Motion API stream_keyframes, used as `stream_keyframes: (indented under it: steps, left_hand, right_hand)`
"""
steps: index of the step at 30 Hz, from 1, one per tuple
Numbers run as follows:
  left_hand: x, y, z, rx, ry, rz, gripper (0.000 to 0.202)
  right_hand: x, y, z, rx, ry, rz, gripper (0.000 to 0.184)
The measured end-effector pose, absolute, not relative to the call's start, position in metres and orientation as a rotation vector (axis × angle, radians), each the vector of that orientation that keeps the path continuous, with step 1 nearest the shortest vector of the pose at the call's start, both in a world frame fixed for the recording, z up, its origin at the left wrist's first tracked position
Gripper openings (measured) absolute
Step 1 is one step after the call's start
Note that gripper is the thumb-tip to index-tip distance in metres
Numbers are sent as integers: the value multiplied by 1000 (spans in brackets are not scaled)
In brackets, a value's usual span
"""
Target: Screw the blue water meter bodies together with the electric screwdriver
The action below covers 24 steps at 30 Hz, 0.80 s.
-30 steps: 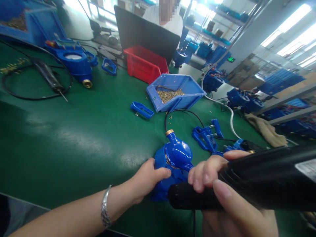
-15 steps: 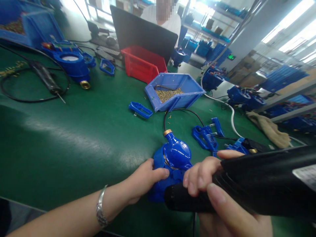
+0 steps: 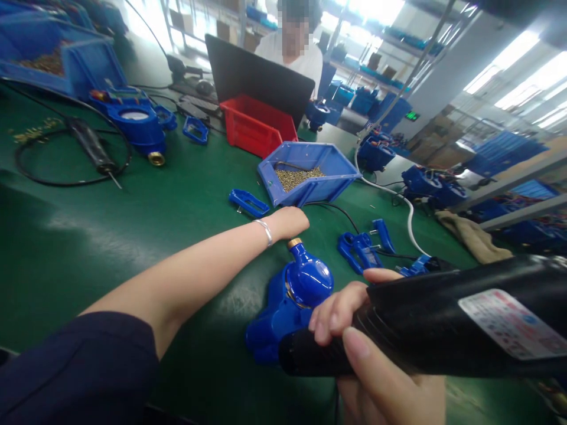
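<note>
A blue water meter (image 3: pixel 312 280) with a brass threaded end sits on the green table in front of me. My right hand (image 3: pixel 376 360) is closed around a black electric screwdriver (image 3: pixel 434 324), whose narrow end overlaps the meter's near side. The tool's tip cannot be made out. Beyond the brass end, my left hand (image 3: pixel 290 222) reaches low over the table, just in front of a blue bin (image 3: pixel 325 180) of small brass screws. The back of that hand faces me, and its fingers are hidden.
A red bin (image 3: pixel 257 127) stands behind the blue one, before a dark monitor (image 3: pixel 261 71) and a seated person. Blue brackets (image 3: pixel 361 251) lie at the right and near the bin. Another screwdriver (image 3: pixel 91 144) and meter (image 3: pixel 137 127) are at left.
My left hand has let go of the water meter and moved forward to the table by the screw bin. My right hand still holds the screwdriver. The view has shifted slightly.
</note>
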State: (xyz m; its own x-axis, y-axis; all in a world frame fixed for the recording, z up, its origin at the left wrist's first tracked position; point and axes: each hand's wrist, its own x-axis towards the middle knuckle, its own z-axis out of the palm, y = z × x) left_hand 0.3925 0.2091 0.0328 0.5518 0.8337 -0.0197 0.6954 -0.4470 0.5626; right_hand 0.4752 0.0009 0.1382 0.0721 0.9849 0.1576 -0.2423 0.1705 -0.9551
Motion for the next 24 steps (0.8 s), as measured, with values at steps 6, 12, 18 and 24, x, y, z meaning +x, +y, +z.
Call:
stream_keyframes:
  steps: [6,12,18,24]
  left_hand:
    - [416,217,28,2264,1257,334,29]
    - [378,195,50,2085,1377,606,18]
    - [332,102,64,1688,1398,746,15]
    - [337,53,67,1501,1144,649,10]
  right_hand:
    - [478,-1,136,-910,-1078,1167,33]
    - [480,-1,137,-891,-1088,1200,33]
    - [484,3,147,-906,-1136,1209,33]
    - [487,13,168,-934,-1144,963,39]
